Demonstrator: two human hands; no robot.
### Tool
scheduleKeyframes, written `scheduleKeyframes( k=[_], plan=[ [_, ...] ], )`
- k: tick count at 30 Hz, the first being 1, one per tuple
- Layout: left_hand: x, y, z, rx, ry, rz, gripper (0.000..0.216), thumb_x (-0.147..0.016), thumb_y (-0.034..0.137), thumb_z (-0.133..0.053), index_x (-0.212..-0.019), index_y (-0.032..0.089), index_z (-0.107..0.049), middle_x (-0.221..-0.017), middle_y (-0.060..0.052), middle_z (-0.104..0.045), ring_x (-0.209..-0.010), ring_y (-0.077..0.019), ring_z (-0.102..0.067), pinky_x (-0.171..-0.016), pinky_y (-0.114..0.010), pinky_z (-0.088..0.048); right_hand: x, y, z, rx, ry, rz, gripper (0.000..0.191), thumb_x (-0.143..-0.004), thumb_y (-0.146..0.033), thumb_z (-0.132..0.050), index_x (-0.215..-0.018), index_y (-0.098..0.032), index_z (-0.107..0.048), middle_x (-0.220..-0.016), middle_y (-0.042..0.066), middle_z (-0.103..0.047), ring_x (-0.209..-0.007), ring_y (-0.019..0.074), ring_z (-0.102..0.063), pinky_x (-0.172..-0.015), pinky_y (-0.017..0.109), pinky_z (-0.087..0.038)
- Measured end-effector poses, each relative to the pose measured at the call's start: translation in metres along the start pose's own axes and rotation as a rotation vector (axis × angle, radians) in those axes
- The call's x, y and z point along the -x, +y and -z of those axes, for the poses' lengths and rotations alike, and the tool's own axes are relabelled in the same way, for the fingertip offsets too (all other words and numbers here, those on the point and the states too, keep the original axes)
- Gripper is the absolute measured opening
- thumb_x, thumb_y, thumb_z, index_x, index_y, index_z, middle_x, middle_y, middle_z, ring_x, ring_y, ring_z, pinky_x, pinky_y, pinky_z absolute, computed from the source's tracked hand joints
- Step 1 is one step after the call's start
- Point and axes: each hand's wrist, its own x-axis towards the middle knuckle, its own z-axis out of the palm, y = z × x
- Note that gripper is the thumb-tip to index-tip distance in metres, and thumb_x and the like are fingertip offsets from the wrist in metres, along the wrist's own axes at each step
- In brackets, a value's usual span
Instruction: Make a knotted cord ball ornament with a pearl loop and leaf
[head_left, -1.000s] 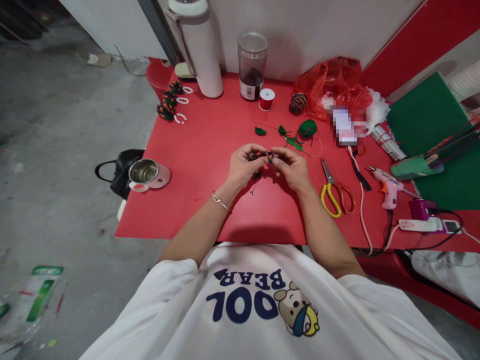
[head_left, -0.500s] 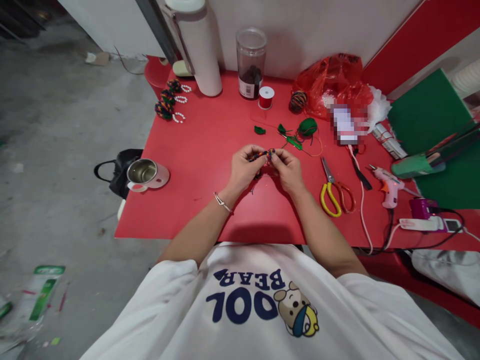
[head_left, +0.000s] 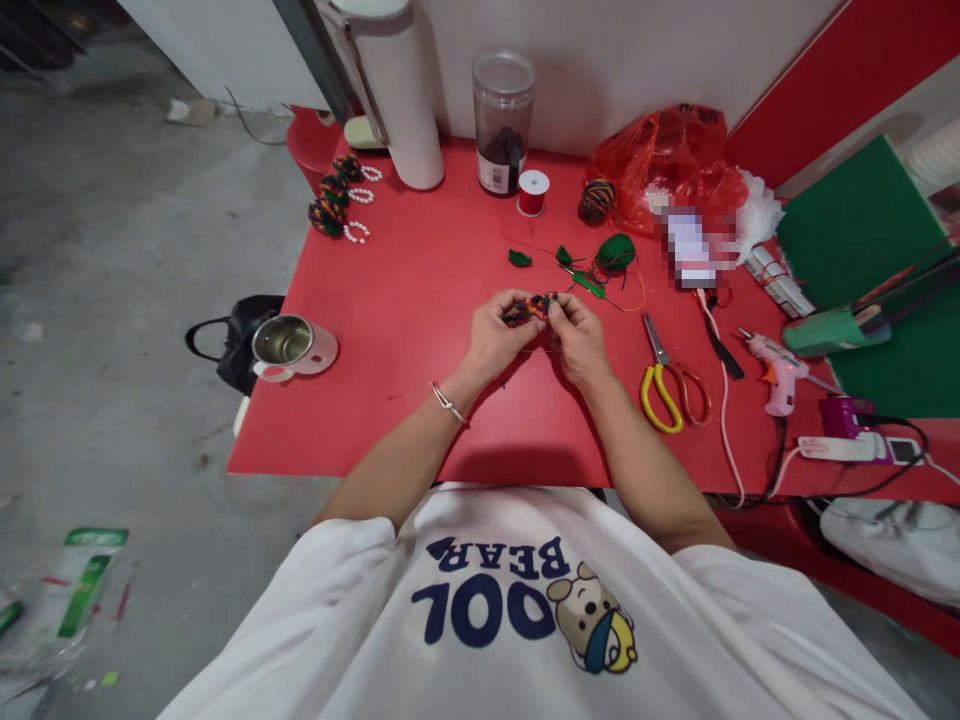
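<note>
While we are holding both hands close together over the middle of the red table [head_left: 390, 300], we are gripping a small multicoloured yarn piece [head_left: 535, 306] between them. With our left hand [head_left: 496, 334] we are clamping its left part between thumb and fingers, and with our right hand [head_left: 579, 340] we are pinching its right end; whether our knuckles are resting on the tabletop, we cannot tell. A silver bracelet [head_left: 448, 403] is circling our left wrist. Just beyond our fingers, a green-handled tool [head_left: 589, 285] is lying near a green yarn ball [head_left: 616, 253], and a small green scrap [head_left: 519, 258] is lying farther left. On the far side, a red spool [head_left: 532, 194] is standing just in front of a clear jar [head_left: 502, 115], and a dark striped yarn ball [head_left: 597, 203] is sitting to the right, beside a red plastic bag [head_left: 660, 150]. To the right of our right hand, scissors [head_left: 660, 362] are pointing their tips toward the far side, and a pink glue gun [head_left: 781, 385] is lying farther right. Toward the far left corner, three beaded yarn bundles [head_left: 328, 216] are lying in a row, left of a tall white bottle [head_left: 409, 110]. Nearer, by the left edge, a mug [head_left: 320, 350] is standing.
</note>
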Motion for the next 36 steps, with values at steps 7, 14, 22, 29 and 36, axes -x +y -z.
scheduleKeyframes(
  k=[7,14,22,29,36],
  plan=[
    [0.000,-0.001,-0.001,-0.057,0.050,-0.010,0.023,-0.066,0.007,-0.080,-0.078,0.020,-0.065,-0.067,0.006,-0.061,-0.058,-0.0082,-0.050,-0.056,-0.022,-0.042,0.004,-0.001,-0.002,-0.105,-0.077,-0.088,0.058,-0.076,-0.072,-0.087,-0.090,-0.027,-0.053,-0.055,-0.013,-0.041,-0.044,0.0059,-0.030,-0.041,0.020,-0.022],
    [0.006,0.003,-0.007,-0.042,0.056,-0.089,0.013,-0.078,0.018,-0.082,-0.087,0.020,-0.072,-0.080,0.001,-0.072,-0.069,-0.0107,-0.061,-0.068,-0.023,-0.049,0.002,0.000,-0.003,-0.147,0.003,-0.057,0.060,-0.073,-0.072,-0.089,-0.090,-0.026,-0.053,-0.059,-0.012,-0.047,-0.044,0.0044,-0.033,-0.040,0.018,-0.023],
    [0.003,-0.003,-0.004,-0.101,0.090,-0.176,0.006,-0.086,0.025,-0.080,-0.082,0.021,-0.079,-0.083,-0.002,-0.075,-0.079,-0.0141,-0.065,-0.075,-0.025,-0.051,0.001,0.004,-0.006,-0.183,0.055,-0.091,0.060,-0.069,-0.070,-0.091,-0.088,-0.026,-0.055,-0.068,-0.009,-0.055,-0.049,0.0048,-0.039,-0.039,0.017,-0.024],
    [0.006,-0.003,-0.007,-0.035,0.021,-0.072,0.011,-0.080,0.031,-0.085,-0.080,0.021,-0.080,-0.074,-0.002,-0.073,-0.071,-0.0145,-0.065,-0.063,-0.025,-0.049,0.002,0.011,-0.007,0.025,0.156,0.030,0.055,-0.081,-0.078,-0.076,-0.094,-0.027,-0.059,-0.067,-0.008,-0.050,-0.052,0.0085,-0.042,-0.045,0.021,-0.034],
    [0.008,-0.001,-0.006,0.068,0.024,0.006,0.020,-0.080,0.037,-0.085,-0.076,0.021,-0.075,-0.063,0.002,-0.063,-0.057,-0.0098,-0.053,-0.051,-0.023,-0.040,0.012,0.001,-0.010,0.309,0.231,0.308,0.035,-0.093,-0.061,-0.074,-0.097,-0.027,-0.065,-0.097,0.003,-0.068,-0.097,0.0190,-0.064,-0.091,0.032,-0.055]
  ],
)
